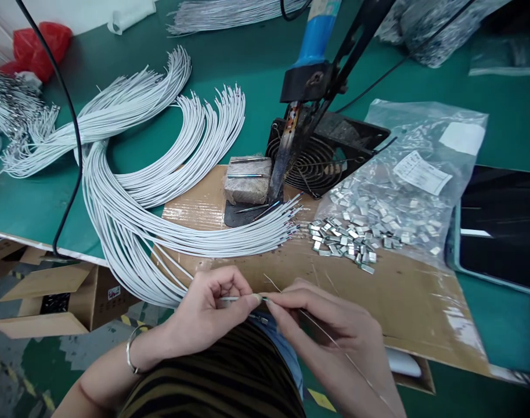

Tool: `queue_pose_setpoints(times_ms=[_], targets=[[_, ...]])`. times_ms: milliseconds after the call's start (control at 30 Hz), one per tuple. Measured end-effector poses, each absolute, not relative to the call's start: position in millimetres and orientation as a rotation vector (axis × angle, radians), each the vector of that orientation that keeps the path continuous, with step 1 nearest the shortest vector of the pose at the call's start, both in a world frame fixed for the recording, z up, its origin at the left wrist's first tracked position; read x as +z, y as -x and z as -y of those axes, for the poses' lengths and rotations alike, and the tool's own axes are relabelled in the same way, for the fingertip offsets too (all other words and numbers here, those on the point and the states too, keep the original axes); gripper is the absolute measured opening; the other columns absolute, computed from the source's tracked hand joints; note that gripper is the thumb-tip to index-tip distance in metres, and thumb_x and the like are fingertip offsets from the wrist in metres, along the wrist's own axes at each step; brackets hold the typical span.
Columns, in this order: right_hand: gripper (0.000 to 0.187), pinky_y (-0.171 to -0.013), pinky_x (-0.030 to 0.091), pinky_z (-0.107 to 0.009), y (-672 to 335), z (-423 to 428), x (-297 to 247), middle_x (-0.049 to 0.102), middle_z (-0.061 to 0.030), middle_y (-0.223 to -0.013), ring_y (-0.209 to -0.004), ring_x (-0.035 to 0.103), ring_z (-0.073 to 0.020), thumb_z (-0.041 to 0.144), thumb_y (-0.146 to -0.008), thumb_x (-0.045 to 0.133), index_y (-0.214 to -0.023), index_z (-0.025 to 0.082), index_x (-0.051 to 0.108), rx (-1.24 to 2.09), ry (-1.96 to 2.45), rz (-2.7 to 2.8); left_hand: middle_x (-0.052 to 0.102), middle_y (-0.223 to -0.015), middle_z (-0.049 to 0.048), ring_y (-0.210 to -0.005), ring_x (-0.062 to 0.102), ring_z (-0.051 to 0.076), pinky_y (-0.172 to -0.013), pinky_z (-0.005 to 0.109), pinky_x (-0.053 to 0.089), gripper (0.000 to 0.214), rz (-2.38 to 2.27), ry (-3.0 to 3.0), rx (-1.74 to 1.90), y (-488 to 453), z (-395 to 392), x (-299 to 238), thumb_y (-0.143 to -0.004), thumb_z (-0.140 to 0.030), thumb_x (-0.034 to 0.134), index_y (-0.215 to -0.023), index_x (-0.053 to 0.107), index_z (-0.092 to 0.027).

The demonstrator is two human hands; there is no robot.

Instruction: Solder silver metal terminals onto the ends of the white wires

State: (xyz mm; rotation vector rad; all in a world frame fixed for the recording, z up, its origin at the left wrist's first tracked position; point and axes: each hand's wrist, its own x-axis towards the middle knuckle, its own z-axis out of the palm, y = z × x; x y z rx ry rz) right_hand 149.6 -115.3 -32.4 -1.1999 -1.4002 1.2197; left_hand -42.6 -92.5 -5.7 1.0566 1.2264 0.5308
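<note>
My left hand (208,310) pinches a thin white cable (234,299) between thumb and fingers, close to the lower edge of the cardboard sheet (404,302). My right hand (330,331) meets it at the tip, pinching the cable's dark end between fingertips. A fine bare wire (334,342) runs past my right hand, and a small metal part (259,319) lies just below the pinch. A large bundle of white cables (160,232) curves across the cardboard, its tips ending above my hands. Several small metal clips (343,244) lie in a heap beyond them.
A clear plastic bag of metal clips (404,191) lies to the right. Ahead stand a blue-handled soldering iron (310,64), a stone block (247,180) holding slim tools, and a round fan grille (317,162). More white cable bundles (16,110) cover the green bench's left side.
</note>
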Motion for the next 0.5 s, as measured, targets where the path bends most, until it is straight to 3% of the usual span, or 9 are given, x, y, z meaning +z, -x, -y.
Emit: queue_pose_setpoints(times_ms=[167, 367, 500], targets=[[0.015, -0.055, 0.045, -0.023, -154, 114, -26, 0.067, 0.0014, -0.070, -0.060, 0.061, -0.0124, 0.018, -0.095, 0.073, -0.083, 0.026, 0.078, 1.181, 1.251, 1.454, 0.049, -0.065, -0.0045, -0.057, 0.036, 0.009, -0.050, 0.022, 0.026, 0.032, -1.270, -1.169, 0.518, 40, 96, -4, -0.098, -0.041, 0.067, -0.079, 0.059, -0.018], [0.017, -0.049, 0.040, -0.022, -135, 120, -34, 0.057, 0.0034, -0.063, -0.054, 0.051, -0.0107, 0.018, -0.094, 0.074, -0.078, 0.023, 0.074, 1.096, 1.276, 1.223, 0.047, -0.067, -0.0053, -0.060, 0.037, 0.011, -0.053, 0.023, 0.031, 0.030, -1.258, -1.246, 0.653, 36, 103, -7, -0.104, -0.040, 0.062, -0.083, 0.059, -0.018], [0.018, -0.050, 0.044, -0.023, -104, 131, -48, 0.058, 0.0035, -0.065, -0.055, 0.053, -0.0114, 0.013, -0.098, 0.067, -0.089, 0.024, 0.076, 0.937, 1.253, 1.061, 0.048, -0.066, -0.0051, -0.059, 0.038, 0.011, -0.054, 0.023, 0.033, 0.035, -1.220, -1.136, 0.767, 28, 103, -13, -0.105, -0.046, 0.060, -0.084, 0.059, -0.018]])
